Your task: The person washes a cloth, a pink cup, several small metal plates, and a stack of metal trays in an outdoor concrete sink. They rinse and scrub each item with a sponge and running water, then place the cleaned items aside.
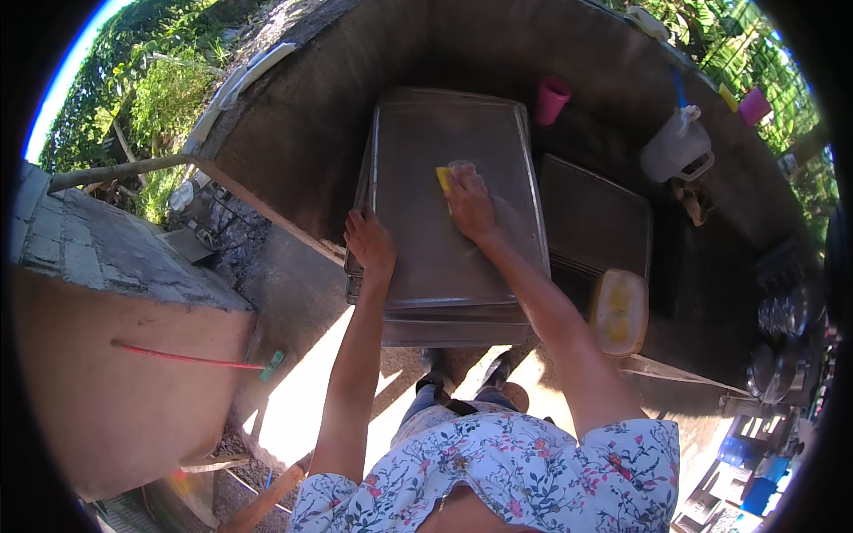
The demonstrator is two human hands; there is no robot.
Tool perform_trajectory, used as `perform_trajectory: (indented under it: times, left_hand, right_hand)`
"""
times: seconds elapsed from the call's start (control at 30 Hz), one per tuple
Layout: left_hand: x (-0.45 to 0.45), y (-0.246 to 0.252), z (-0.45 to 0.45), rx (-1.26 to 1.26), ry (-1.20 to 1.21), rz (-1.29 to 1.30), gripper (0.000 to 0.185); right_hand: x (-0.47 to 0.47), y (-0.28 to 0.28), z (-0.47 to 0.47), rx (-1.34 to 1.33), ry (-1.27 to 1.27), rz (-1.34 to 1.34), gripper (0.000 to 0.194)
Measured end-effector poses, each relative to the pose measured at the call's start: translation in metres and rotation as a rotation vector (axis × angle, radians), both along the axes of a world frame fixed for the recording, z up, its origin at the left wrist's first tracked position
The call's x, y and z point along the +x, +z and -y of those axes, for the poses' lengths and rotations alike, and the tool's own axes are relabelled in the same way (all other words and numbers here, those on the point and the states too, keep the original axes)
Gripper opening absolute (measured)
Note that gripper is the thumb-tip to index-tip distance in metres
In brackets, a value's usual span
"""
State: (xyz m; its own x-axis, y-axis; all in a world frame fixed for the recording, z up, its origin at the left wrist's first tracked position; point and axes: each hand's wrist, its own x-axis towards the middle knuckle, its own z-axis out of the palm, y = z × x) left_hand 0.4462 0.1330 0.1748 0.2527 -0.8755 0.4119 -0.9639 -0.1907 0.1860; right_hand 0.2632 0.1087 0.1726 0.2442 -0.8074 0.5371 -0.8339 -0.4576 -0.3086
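A large metal baking tray [426,246] lies on top of a stack of similar trays in front of me. My right hand [471,203] presses a yellow sponge [442,178] onto the tray's upper middle, with a little whitish foam or film by the fingertips. My left hand [370,241] is at the left edge of the stack, fingers curled over the rim; how firmly it grips is partly hidden. To the right of the stack, a shallow plastic tub [600,313] holding something yellow sits at the near edge of the concrete counter.
More dark trays [595,213] lie on the right. A pink cup [552,101] stands behind the stack, and a whitish plastic jug [676,148] is farther right. Metal bowls [783,310] sit at the far right. A low concrete wall surrounds the counter; a block wall [133,360] stands left.
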Motion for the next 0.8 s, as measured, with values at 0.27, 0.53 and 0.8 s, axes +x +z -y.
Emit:
perform_trajectory:
  times: [0.27, 0.53, 0.8]
  left_hand:
    - [-0.008, 0.007, 0.010, 0.059, -0.053, -0.102, 0.040]
    - [-0.012, 0.015, 0.013, 0.088, -0.063, -0.078, 0.049]
    - [-0.016, 0.018, 0.016, 0.142, -0.073, -0.073, 0.060]
  right_hand:
    - [-0.044, 0.014, 0.072, 0.045, -0.386, -0.040, 0.033]
    - [-0.023, 0.012, 0.093, 0.094, 0.097, -0.161, 0.031]
    - [-0.138, -0.073, 0.249, -0.098, -0.214, -0.280, 0.027]
